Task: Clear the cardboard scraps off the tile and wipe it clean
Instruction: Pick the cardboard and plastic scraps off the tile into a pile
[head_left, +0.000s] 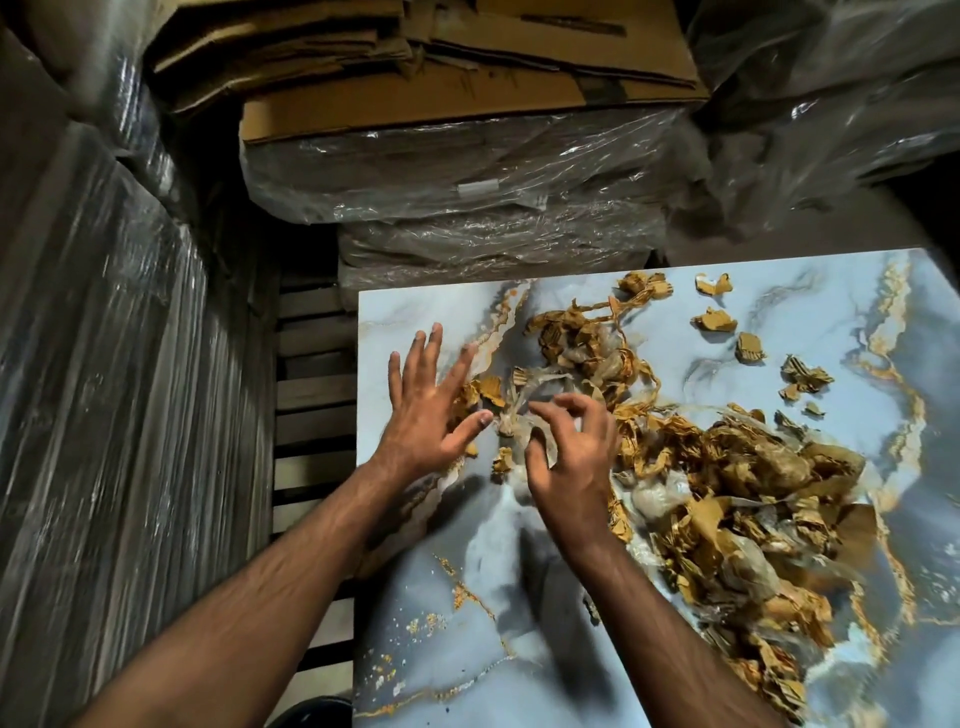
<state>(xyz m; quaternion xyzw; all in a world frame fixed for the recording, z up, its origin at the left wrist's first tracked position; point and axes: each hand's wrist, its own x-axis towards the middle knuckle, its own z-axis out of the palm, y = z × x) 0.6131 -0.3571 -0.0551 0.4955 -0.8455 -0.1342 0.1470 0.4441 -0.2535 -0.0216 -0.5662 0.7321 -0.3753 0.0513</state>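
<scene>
A glossy blue-grey marbled tile (467, 597) with gold veins lies flat in front of me. Torn brown cardboard scraps (737, 499) mixed with bits of clear plastic film cover its middle and right side, and several loose pieces (714, 321) lie near the far edge. My left hand (426, 410) is spread flat near the tile's left edge, fingers apart, touching small scraps. My right hand (571, 452) hovers beside it with fingers curled like a claw over a scrap and film strands (511, 415); nothing is gripped.
Plastic-wrapped stacks (457, 176) topped with flattened cardboard boxes (415, 62) stand beyond the tile. A tall wrapped stack (104, 364) rises on the left. Wooden pallet slats (311, 395) show in the gap left of the tile.
</scene>
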